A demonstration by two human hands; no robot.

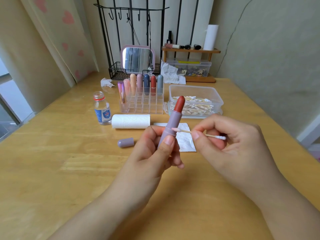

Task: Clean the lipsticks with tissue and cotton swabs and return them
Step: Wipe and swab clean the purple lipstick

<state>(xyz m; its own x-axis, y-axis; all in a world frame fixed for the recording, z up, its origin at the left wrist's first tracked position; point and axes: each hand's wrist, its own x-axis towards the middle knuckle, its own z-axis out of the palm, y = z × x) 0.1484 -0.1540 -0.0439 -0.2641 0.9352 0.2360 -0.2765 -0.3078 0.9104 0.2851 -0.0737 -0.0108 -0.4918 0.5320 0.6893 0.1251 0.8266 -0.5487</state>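
Observation:
My left hand [152,149] grips an uncapped mauve lipstick [171,122] upright, its red stick wound out at the top. My right hand [230,142] pinches a cotton swab [199,133] by its wooden stem, one pinkish tip touching the lipstick tube's collar. The mauve cap [125,142] lies on the table to the left. A flat tissue sheet [186,142] lies behind my hands. Several capped lipsticks [146,83] stand in a clear organizer [142,108].
A tissue roll [130,121] lies beside a small clear bottle [102,110] without a cap. A clear box of cotton swabs [195,101] sits at the right. Crumpled tissues [106,82], a mirror [137,59] and a wooden shelf [190,51] stand at the back.

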